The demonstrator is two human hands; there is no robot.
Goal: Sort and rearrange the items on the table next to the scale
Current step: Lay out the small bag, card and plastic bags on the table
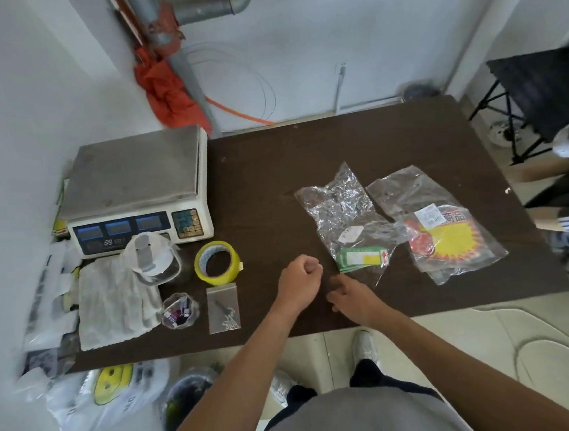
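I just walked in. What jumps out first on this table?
The white electronic scale sits at the back left corner of the dark table. Just in front of it sits a yellow tape roll, and on the right a clear bag holds bright yellow starburst signs.

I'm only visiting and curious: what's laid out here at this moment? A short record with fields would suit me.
surface: dark brown table
far left: scale, white body, steel pan
in front of the scale: yellow tape roll; zip bag of screws; clear dish; white cloth
right side: bag of green tags; bag of yellow starburst signs
left hand: a fist over the table
right hand: loosely curled, nothing seen in it
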